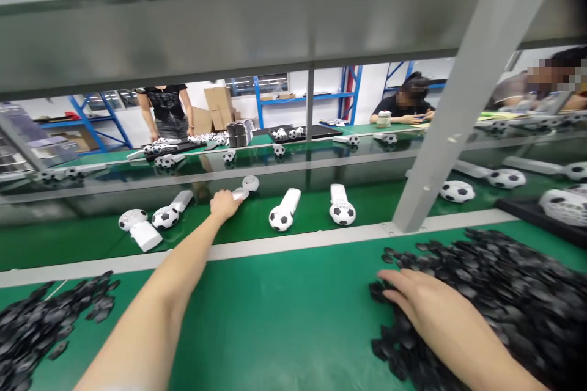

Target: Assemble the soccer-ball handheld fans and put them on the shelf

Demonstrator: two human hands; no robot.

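The left hand (224, 203) is stretched far forward over the pale rail (293, 243), and its fingers are closed around the white handle of a small fan (245, 188) that lies on the green belt (82, 238) just behind that rail; the round head of this fan points away from the person, so the handle is the near and easy part to take. The right hand (424, 305) lies flat, with fingers spread and holding nothing that I can see, on the edge of a big pile of small black parts (499, 293), on the person's side of the rail and at the right; probably the pile is kept here so the parts are close at hand. A smaller heap of black parts (41, 317) lies on the same bench (275, 317) at the left, also in front of the rail. The fan in the hand is white, with a short flat handle and a round head that looks pale grey from this side. Other fans (285, 211) lie in a loose row behind the rail, their heads printed like black and white footballs. Far behind the rail, other people (167, 110) work at another bench.
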